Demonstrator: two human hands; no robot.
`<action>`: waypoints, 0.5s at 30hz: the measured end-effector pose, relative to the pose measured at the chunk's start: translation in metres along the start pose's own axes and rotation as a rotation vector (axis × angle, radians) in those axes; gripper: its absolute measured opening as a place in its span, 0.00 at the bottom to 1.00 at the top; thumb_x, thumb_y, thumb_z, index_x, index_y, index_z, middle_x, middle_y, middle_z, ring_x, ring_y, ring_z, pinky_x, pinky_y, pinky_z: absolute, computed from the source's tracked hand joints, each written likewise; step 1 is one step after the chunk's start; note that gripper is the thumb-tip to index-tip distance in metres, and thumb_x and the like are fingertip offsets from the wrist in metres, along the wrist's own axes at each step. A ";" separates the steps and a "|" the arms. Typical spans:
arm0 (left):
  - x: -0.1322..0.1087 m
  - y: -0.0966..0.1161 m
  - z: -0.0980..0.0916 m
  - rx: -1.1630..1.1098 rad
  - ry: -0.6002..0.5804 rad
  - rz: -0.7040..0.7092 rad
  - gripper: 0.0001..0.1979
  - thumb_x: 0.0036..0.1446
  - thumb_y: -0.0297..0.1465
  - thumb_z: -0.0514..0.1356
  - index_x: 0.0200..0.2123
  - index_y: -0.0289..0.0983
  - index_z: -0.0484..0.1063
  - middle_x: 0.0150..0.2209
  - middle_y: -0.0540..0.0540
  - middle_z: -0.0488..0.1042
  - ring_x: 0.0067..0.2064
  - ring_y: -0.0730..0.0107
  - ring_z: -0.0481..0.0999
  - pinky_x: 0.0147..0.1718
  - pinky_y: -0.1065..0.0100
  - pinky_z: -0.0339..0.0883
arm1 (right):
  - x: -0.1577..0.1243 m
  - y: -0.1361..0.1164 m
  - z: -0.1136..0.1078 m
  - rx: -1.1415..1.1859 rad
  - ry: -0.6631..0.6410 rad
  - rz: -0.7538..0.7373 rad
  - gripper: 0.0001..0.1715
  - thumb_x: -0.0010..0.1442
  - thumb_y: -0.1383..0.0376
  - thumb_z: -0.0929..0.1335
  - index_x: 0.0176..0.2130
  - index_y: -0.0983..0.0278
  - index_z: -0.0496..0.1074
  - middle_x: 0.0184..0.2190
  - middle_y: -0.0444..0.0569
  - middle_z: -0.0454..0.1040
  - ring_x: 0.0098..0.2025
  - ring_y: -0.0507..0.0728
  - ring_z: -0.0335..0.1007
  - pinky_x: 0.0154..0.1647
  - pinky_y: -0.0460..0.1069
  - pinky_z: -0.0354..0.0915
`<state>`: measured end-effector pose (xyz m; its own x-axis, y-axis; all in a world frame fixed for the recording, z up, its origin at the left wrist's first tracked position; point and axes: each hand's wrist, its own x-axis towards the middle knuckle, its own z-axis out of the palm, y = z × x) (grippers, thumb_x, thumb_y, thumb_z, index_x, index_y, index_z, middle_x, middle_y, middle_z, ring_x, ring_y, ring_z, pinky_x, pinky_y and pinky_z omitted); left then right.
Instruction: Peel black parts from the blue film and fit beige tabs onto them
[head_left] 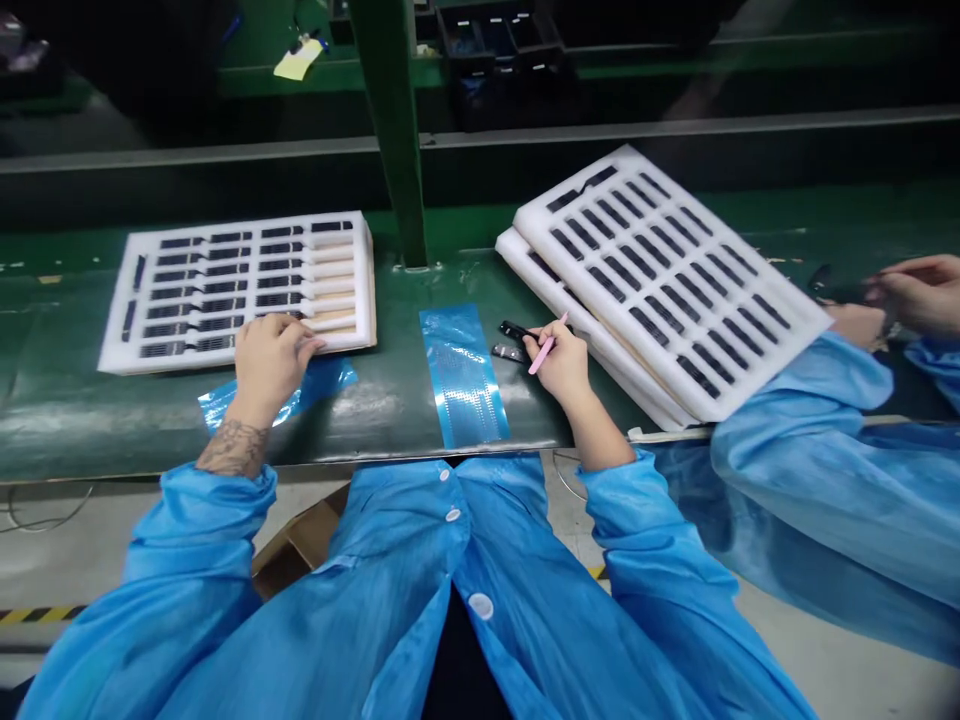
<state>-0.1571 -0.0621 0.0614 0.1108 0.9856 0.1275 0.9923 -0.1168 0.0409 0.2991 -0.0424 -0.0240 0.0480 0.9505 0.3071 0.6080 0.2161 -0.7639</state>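
Note:
My left hand (pixel 271 357) rests at the front edge of a white foam tray (pixel 120 335), fingers curled over one of its slots; what they hold is hidden. The tray's rows hold several small dark parts. My right hand (pixel 561 362) is closed on pink tweezers (pixel 547 345), whose tips point toward two small black parts (pixel 513 341) lying on the green bench. Between my hands lies a blue film sheet (pixel 463 374) dotted with tiny pieces. A second blue film (pixel 326 380) lies partly under my left wrist.
A stack of white foam trays (pixel 787 340) with dark parts sits tilted at the right. A co-worker's blue sleeve (pixel 810 450) and hand (pixel 919 292) occupy the far right. A green post (pixel 390 130) rises behind the bench; black bins (pixel 499 50) stand beyond it.

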 end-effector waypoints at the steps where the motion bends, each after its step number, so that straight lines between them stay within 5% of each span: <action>1: -0.001 -0.005 0.001 0.034 -0.027 0.052 0.17 0.68 0.43 0.54 0.48 0.40 0.76 0.52 0.38 0.75 0.55 0.46 0.71 0.55 0.49 0.62 | 0.001 -0.002 -0.001 -0.028 -0.015 -0.022 0.14 0.59 0.61 0.69 0.29 0.56 0.58 0.39 0.54 0.83 0.44 0.64 0.81 0.46 0.60 0.74; 4: 0.000 -0.013 -0.005 0.121 -0.068 0.165 0.17 0.68 0.42 0.54 0.49 0.39 0.75 0.54 0.38 0.73 0.56 0.46 0.69 0.55 0.50 0.61 | -0.005 -0.017 -0.007 -0.114 -0.044 -0.087 0.13 0.57 0.65 0.70 0.28 0.57 0.61 0.45 0.56 0.83 0.52 0.69 0.78 0.55 0.66 0.70; 7: 0.003 -0.035 -0.020 0.162 -0.055 0.095 0.18 0.70 0.41 0.51 0.49 0.36 0.75 0.48 0.39 0.75 0.52 0.50 0.70 0.50 0.54 0.64 | -0.030 -0.042 -0.006 -0.171 -0.137 -0.229 0.12 0.59 0.63 0.72 0.31 0.58 0.64 0.55 0.57 0.79 0.63 0.71 0.71 0.63 0.72 0.64; 11: 0.003 -0.094 -0.036 0.220 -0.009 -0.043 0.20 0.71 0.40 0.49 0.50 0.34 0.74 0.47 0.42 0.73 0.47 0.57 0.69 0.45 0.61 0.64 | -0.078 -0.074 0.012 -0.149 -0.548 -0.424 0.20 0.57 0.54 0.76 0.37 0.58 0.64 0.66 0.60 0.68 0.71 0.74 0.59 0.67 0.74 0.60; 15: -0.016 -0.155 -0.035 0.240 -0.006 -0.142 0.14 0.68 0.37 0.54 0.47 0.37 0.75 0.44 0.47 0.72 0.45 0.65 0.66 0.43 0.68 0.61 | -0.107 -0.081 0.026 -0.183 -0.599 -0.455 0.22 0.58 0.53 0.76 0.36 0.58 0.62 0.67 0.60 0.67 0.73 0.76 0.55 0.69 0.77 0.57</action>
<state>-0.3149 -0.0638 0.0874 -0.0311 0.9909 0.1311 0.9826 0.0544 -0.1778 0.2237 -0.1560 -0.0098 -0.6434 0.7467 0.1688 0.5890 0.6237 -0.5139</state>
